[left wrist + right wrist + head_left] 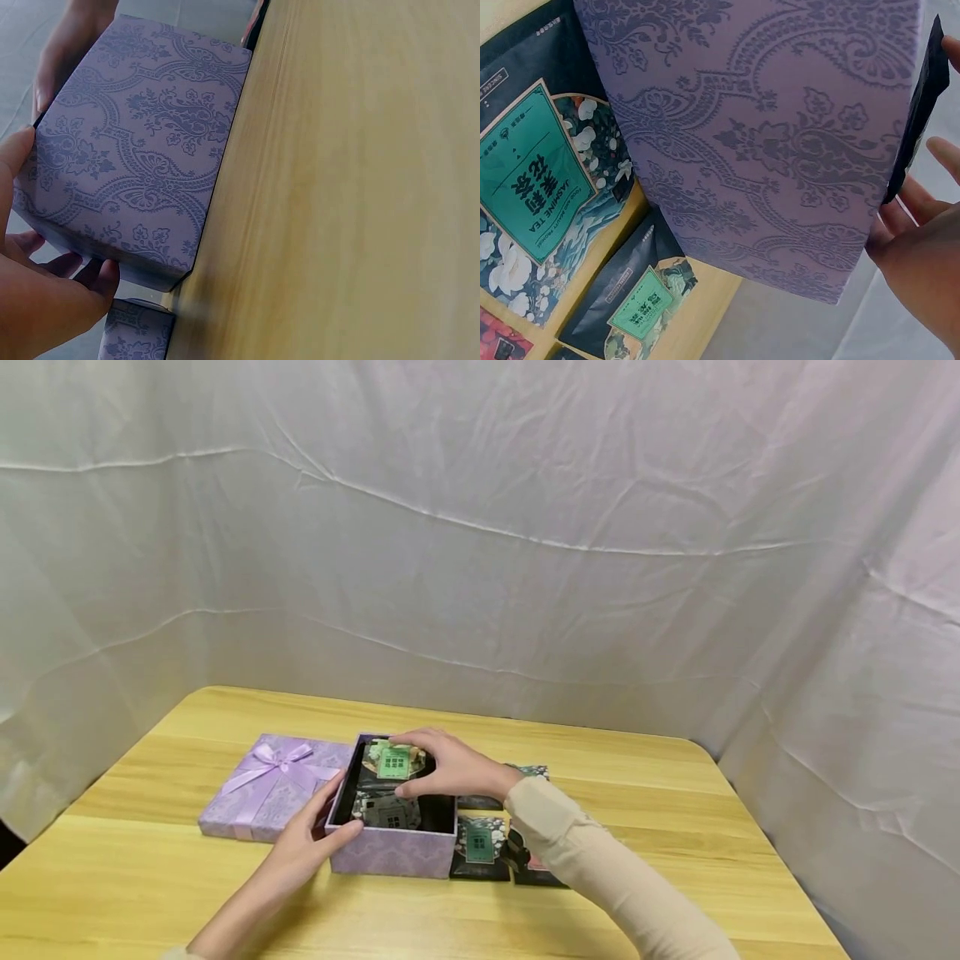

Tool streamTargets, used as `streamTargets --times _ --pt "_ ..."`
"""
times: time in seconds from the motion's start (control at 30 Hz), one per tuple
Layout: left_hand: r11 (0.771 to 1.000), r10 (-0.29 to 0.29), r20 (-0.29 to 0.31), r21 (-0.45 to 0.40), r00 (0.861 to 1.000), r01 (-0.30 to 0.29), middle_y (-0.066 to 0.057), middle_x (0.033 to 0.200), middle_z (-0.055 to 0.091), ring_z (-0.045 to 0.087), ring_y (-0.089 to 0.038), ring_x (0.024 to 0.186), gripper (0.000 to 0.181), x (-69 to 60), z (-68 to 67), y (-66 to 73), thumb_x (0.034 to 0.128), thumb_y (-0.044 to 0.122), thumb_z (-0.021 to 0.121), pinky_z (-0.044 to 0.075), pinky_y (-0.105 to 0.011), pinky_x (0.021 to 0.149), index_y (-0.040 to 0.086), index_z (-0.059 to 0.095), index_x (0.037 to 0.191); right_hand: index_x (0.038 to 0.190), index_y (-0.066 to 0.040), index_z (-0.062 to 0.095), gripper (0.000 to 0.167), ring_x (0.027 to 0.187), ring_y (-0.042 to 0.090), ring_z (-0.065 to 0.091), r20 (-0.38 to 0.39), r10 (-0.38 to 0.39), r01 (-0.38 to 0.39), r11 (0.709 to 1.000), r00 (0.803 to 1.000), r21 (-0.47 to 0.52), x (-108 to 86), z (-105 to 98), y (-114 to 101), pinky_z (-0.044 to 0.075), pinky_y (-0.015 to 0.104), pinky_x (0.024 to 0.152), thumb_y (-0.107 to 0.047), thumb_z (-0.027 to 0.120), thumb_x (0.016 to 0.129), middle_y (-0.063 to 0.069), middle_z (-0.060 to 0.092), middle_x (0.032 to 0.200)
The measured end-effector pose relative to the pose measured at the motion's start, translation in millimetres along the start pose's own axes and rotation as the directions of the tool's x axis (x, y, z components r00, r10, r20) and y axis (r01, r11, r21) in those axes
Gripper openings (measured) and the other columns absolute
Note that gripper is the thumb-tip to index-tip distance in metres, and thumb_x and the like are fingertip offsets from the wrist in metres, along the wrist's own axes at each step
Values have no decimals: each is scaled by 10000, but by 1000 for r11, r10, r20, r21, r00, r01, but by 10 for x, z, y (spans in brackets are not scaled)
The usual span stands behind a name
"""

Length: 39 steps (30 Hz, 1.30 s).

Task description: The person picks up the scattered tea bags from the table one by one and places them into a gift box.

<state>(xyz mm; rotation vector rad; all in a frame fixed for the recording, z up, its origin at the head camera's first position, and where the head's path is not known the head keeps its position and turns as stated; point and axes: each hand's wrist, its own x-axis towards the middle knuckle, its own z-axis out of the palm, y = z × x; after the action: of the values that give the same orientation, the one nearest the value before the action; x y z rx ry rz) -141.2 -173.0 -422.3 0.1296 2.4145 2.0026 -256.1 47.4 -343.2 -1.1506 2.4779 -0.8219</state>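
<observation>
Over the open purple box [393, 853], your right hand [452, 770] pinches a green-labelled packet [393, 762] between thumb and fingers at the far end; its characters are too small to read. Your left hand [306, 837] grips the box's left side, thumb at the near corner. Inside, nearer you, lies a grey-labelled packet [385, 814]. Right of the box on the table [652, 785], a teal-labelled packet [532, 172] reads "JASMINE TEA" and "茉莉花茶", beside a red-labelled packet [537, 863]. Leftward sits the lid [294, 795] with its lilac bow [282, 761].
</observation>
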Motion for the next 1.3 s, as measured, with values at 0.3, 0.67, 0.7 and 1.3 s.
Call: streamTargets --times 0.3,0.67,0.7,1.3 --pt "1000 10 11 -3 1000 -10 -296 1499 272 413 -424 1275 758 14 14 9 951 145 617 440 -203 874 84 160 1553 1463 -239 428 686 1373 194 317 35 30 -30 999 999 11 10 56 33 334 446 1069 -391 718 861 23 353 1510" --pt "1000 -2 8 -10 1000 2 -302 1495 274 437 -419 1256 764 0 2 9 949 162 623 440 -204 862 93 162 1554 1469 -240 418 700 1384 209 290 45 53 -51 997 998 -51 40 130 19 337 477 1060 -428 709 861 21 341 1517" --pt "1000 -4 9 -13 1000 4 -301 1493 278 437 -418 1257 764 0 3 9 950 160 622 442 -204 862 93 160 1554 1470 -239 416 703 1386 213 285 47 51 -48 997 998 -62 43 138 19 339 481 1059 -431 708 861 21 341 1518" --pt "999 35 -7 7 999 -35 -299 1481 310 428 -407 1272 749 -2 2 -5 948 149 627 432 -186 873 71 184 1546 1467 -234 431 697 1359 223 330 69 44 -18 941 997 -339 78 242 -41 335 466 1063 -472 687 864 30 411 1479"
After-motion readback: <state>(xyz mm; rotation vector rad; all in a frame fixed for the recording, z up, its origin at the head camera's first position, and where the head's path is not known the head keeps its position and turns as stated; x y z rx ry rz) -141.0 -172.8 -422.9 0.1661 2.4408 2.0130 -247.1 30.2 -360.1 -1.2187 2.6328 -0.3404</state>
